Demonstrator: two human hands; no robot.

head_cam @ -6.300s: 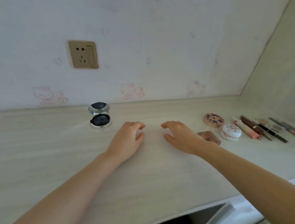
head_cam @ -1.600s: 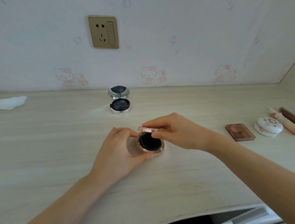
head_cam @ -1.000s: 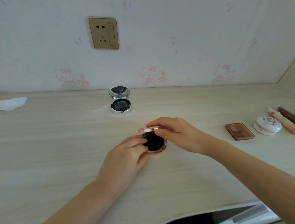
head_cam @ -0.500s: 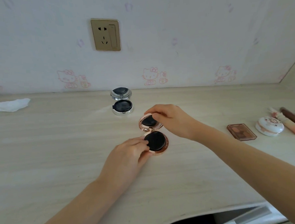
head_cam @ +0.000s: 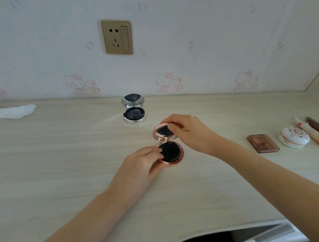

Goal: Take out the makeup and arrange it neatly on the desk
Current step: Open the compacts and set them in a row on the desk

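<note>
A rose-gold round compact [head_cam: 172, 152] lies open at the middle of the light wooden desk [head_cam: 65, 170], a black puff in its base. My left hand [head_cam: 138, 167] grips the base from the left, thumb and fingers on its rim. My right hand [head_cam: 188, 132] holds the raised mirror lid by its edge. A silver compact [head_cam: 134, 112] stands open behind them near the wall. At the right lie a brown eyeshadow palette [head_cam: 263, 143], a white round case [head_cam: 294, 139] and pink and brown tubes [head_cam: 318, 132].
A crumpled white tissue [head_cam: 16, 111] lies at the far left of the desk. A gold wall socket [head_cam: 117, 37] sits above the silver compact. The desk's curved front edge [head_cam: 232, 227] runs along the bottom right.
The rose-gold compact's lid has gone from nearly closed to fully raised under my right hand. My left hand has stayed on the base.
</note>
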